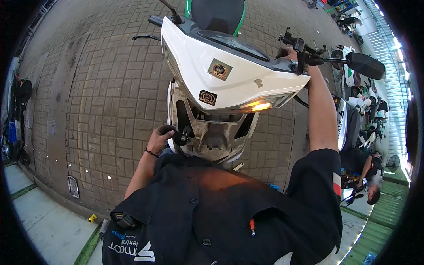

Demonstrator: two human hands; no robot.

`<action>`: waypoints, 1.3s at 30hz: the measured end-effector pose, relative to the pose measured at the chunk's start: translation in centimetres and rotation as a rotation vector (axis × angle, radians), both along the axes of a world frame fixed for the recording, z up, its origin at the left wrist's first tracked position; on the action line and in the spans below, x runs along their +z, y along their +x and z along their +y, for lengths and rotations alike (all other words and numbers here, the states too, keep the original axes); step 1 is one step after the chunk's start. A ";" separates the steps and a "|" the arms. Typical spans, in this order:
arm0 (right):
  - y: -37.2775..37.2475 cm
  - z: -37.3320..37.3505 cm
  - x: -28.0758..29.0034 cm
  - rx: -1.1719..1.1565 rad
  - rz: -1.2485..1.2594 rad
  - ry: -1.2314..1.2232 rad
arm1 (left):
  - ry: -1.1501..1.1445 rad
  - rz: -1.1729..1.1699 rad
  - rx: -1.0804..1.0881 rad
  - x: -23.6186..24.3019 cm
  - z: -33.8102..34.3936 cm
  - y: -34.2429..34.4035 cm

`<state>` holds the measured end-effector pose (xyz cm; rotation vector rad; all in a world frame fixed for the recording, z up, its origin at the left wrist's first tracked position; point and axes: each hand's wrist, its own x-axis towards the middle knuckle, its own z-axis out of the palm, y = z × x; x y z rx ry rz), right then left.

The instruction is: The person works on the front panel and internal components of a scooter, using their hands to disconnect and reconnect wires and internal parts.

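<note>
Right in front of me stands a white electric scooter [190, 66], its front panel facing me and an amber turn signal [261, 106] lit. Low by the scooter's left side, my left hand [158, 139] is closed at a small round black part [181, 138]; whether that part is fixed to the scooter I cannot tell. My right arm stretches forward to the handlebar [297, 66] on the right. There my right hand [289, 54] is closed around the control end, partly hidden by a black clamp-like holder [300, 46].
A black mirror [366, 65] sticks out to the right of the handlebar, and a brake lever [145, 38] juts out left. More scooters [349, 123] and a seated person [364, 172] are at the right. A loose mirror-like piece [73, 187] lies on the paving bricks.
</note>
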<state>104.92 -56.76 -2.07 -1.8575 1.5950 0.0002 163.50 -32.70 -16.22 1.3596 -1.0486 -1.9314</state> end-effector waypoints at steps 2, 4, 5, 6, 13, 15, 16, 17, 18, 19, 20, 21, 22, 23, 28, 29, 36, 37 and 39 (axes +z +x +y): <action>-4.5 0.0 -1.9 -0.084 -0.086 0.019 | -0.009 0.014 -0.021 0.1 -0.5 -0.6; -6.7 -1.0 -3.5 -0.005 -0.069 -0.007 | -0.011 0.026 -0.030 -0.3 -0.7 -0.7; -7.6 -1.3 -3.9 0.075 -0.057 -0.038 | -0.016 0.035 -0.037 -0.5 -0.8 -0.7; -6.8 -1.8 -4.0 0.068 -0.070 -0.016 | -0.013 0.028 -0.027 -0.5 -0.6 -0.6; -5.3 -1.6 -3.7 -0.037 -0.164 0.067 | 0.000 0.024 0.006 -0.5 -0.1 -0.3; -5.8 -1.5 -3.8 -0.057 -0.185 0.082 | 0.001 0.035 0.008 -0.4 -0.2 -0.5; -6.3 -1.3 -3.9 -0.073 -0.209 0.094 | 0.010 0.024 -0.001 0.0 -0.4 -0.6; -6.7 -1.0 -4.0 -0.096 -0.241 0.105 | 0.019 0.015 -0.011 0.1 -0.5 -0.7; -7.1 -0.9 -3.8 -0.123 -0.277 0.122 | 0.018 0.019 -0.016 -0.1 -0.6 -0.6; -5.6 -1.1 -3.8 -0.114 -0.330 0.133 | 0.006 0.023 -0.005 -0.5 -0.4 -0.3; -4.5 -1.0 -3.3 -0.204 -0.389 0.257 | -0.006 0.027 0.003 -0.9 -0.2 0.1; -3.4 -0.8 -2.3 -0.204 -0.390 0.260 | -0.004 0.025 0.004 -0.9 -0.2 0.1; -2.8 -0.4 -1.8 -0.201 -0.316 0.208 | 0.010 0.047 0.010 -1.0 -0.2 0.1; -2.2 0.1 -1.3 -0.199 -0.242 0.156 | 0.025 0.069 0.014 -1.1 -0.3 0.0; 2.9 3.7 3.7 -0.243 -0.107 -0.020 | 0.080 0.065 0.012 -1.3 0.2 0.3; 4.5 5.8 6.5 -0.328 -0.118 -0.094 | 0.101 0.082 0.015 -1.7 0.4 0.5; 12.8 23.0 8.8 -1.210 0.022 -1.654 | 0.257 0.084 -0.201 0.1 -1.1 1.3; 16.9 25.1 6.5 -1.280 -0.070 -1.608 | 0.281 0.031 -0.237 0.1 -1.3 1.4; 24.1 32.0 0.4 -1.300 -0.031 -0.902 | 0.247 0.046 -0.322 -1.1 -2.0 1.5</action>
